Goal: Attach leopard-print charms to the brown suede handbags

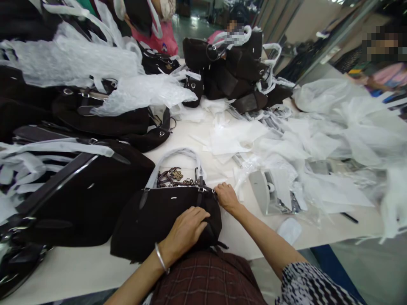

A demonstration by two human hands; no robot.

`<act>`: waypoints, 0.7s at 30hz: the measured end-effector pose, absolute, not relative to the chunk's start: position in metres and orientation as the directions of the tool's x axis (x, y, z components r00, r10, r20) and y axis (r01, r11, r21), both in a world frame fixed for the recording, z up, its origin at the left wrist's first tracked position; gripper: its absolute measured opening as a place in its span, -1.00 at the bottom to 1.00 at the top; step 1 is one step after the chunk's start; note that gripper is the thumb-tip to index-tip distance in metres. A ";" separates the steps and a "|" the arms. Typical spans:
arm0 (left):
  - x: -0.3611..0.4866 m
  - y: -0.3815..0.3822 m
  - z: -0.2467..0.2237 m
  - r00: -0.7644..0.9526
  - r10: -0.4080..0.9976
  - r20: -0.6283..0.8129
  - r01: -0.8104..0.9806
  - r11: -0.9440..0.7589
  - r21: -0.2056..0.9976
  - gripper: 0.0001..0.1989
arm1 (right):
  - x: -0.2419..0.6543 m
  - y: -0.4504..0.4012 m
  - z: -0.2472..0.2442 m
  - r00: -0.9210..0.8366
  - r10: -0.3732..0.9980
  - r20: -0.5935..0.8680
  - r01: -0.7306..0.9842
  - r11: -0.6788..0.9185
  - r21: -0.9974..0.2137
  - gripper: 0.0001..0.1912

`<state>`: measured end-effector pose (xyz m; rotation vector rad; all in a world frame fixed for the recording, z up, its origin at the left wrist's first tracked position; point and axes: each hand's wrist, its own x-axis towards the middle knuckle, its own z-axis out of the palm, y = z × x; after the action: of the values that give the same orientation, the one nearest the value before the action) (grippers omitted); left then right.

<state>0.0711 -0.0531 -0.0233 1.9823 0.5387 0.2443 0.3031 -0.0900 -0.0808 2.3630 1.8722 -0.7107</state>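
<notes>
A dark brown handbag (pixel 152 228) rests on the table right in front of me, its handle (pixel 178 153) standing up in white wrapping. My left hand (pixel 189 226) lies over the front of the bag, fingers stretched out and close together. At the bag's upper right corner, beside a metal fitting (pixel 201 189), my right hand (pixel 226 196) has its fingers closed on the bag's end. The exact part pinched is hidden by the fingers. A chain with a gold flower charm (pixel 177 174) lies just behind the top edge, within the handle's loop.
More dark bags (pixel 85 203) crowd the left side, some under bubble wrap (pixel 79 63). Another bag pile (pixel 235 72) stands at the back. White tissue paper (pixel 229 137) and a clear plastic bag (pixel 280 190) cover the right. Other people are beyond the table.
</notes>
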 end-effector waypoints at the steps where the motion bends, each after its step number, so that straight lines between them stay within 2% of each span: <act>1: 0.073 -0.056 -0.027 0.887 0.456 -0.073 0.275 -0.395 0.876 -0.72 | 0.303 -0.089 -0.082 0.170 0.909 -0.381 0.934 -0.272 -0.232 -0.80; 4: 0.069 -0.057 -0.038 0.873 0.474 -0.111 0.315 -0.376 0.872 -0.74 | 0.309 -0.089 -0.076 0.207 0.898 -0.388 0.929 -0.304 -0.209 -0.86; 7: 0.062 -0.055 -0.044 0.842 0.518 -0.153 0.334 -0.275 0.902 -0.73 | 0.319 -0.091 -0.058 0.261 0.886 -0.384 0.911 -0.358 -0.206 -0.85; 9: 0.060 -0.053 -0.042 0.814 0.552 -0.180 0.337 -0.195 0.921 -0.73 | 0.322 -0.094 -0.039 0.278 0.886 -0.372 0.879 -0.391 -0.274 -0.83; 10: 0.061 -0.052 -0.039 0.794 0.578 -0.187 0.332 -0.155 0.930 -0.72 | 0.321 -0.096 -0.027 0.283 0.888 -0.363 0.836 -0.414 -0.360 -0.83; 13: 0.072 -0.050 -0.022 0.719 0.682 -0.135 0.256 -0.078 0.964 -0.57 | 0.311 -0.102 0.014 0.219 0.897 -0.385 0.521 -0.441 -0.730 -0.82; 15: 0.083 -0.046 -0.007 0.699 0.713 -0.056 0.173 -0.093 0.980 -0.41 | 0.302 -0.106 0.042 0.066 0.910 -0.410 0.247 -0.413 -0.877 -0.79; 17: 0.094 -0.042 0.007 0.725 0.688 -0.003 0.109 -0.110 0.988 -0.35 | 0.294 -0.110 0.067 -0.101 0.910 -0.401 0.054 -0.398 -0.916 -0.77; 18: 0.099 -0.040 0.012 0.758 0.652 -0.004 0.086 -0.094 0.992 -0.39 | 0.291 -0.112 0.076 -0.148 0.908 -0.391 -0.005 -0.396 -0.918 -0.76; 21: 0.104 -0.037 0.018 0.878 0.465 -0.113 0.069 0.112 0.991 -0.70 | 0.293 -0.118 0.090 -0.160 0.915 -0.369 -0.102 -0.387 -0.916 -0.75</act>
<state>0.1038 -0.0367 0.0181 1.4426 0.4525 0.3057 0.2928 -0.1181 0.0903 2.2156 1.6819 -2.7938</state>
